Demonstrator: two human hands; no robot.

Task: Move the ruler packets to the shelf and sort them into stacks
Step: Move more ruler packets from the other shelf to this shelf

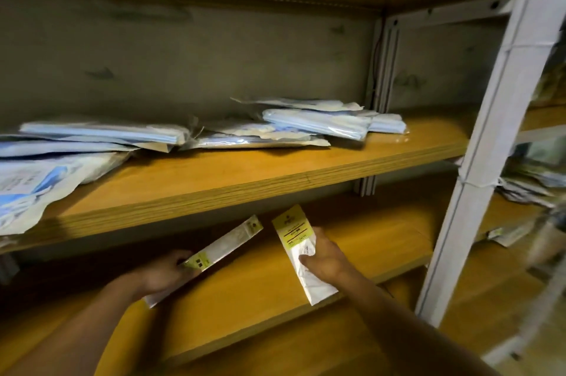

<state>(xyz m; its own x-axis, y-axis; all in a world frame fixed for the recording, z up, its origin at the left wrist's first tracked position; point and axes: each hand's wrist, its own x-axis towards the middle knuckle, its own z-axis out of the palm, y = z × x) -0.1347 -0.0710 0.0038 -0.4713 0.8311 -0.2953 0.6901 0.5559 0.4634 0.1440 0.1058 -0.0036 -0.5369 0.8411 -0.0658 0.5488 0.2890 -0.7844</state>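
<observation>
My left hand (167, 273) grips a long narrow ruler packet (228, 245), white with yellow label ends, angled up to the right just above the lower wooden shelf (382, 241). My right hand (324, 256) holds a wider white ruler packet (294, 233) with a yellow header card; its thumb and fingers curl round the packet's middle. Both packets hover over the lower shelf board, under the edge of the shelf above. The lower ends of both packets stick out past my hands.
The upper wooden shelf (275, 179) carries several blue-and-white plastic bags (318, 123) spread from left to middle. A white metal upright (487, 143) stands at the right. More packets (533, 182) lie on the neighbouring rack to the right.
</observation>
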